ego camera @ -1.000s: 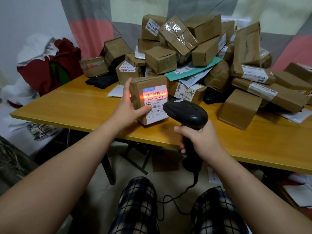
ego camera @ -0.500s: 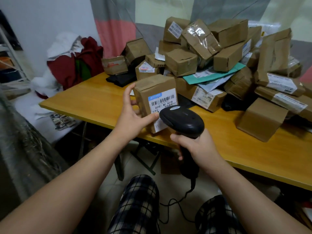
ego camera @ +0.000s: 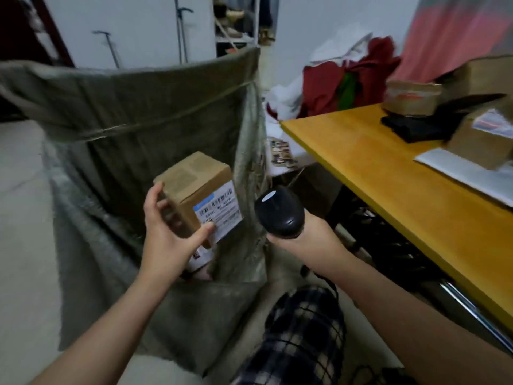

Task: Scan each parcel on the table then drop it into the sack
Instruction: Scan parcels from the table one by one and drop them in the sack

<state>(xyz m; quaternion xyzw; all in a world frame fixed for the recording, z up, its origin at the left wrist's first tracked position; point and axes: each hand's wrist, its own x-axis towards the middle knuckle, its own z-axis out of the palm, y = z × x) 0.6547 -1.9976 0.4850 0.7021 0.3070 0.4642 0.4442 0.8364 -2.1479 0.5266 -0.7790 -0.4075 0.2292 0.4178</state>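
Observation:
A small brown cardboard parcel (ego camera: 195, 187) with a white barcode label is over the open mouth of the grey-green woven sack (ego camera: 133, 112). My left hand (ego camera: 166, 234) holds it from below and the left, thumb on the label and fingers spread along its side. My right hand (ego camera: 302, 234) grips the black barcode scanner (ego camera: 279, 212) just right of the sack's edge, head pointing up and left. Another labelled parcel (ego camera: 200, 258) shows deep in the sack, under my left hand.
The yellow table (ego camera: 402, 184) runs along the right, with brown parcels (ego camera: 413, 97), a black bag (ego camera: 424, 123) and a white envelope (ego camera: 466, 170) on it. Red and white cloth (ego camera: 333, 81) is piled behind it. My checked trouser leg (ego camera: 302, 337) is below.
The view has swung left from the table to the sack. My left hand has carried the scanned parcel off the table and over the sack's mouth. The scanner came along in my right hand.

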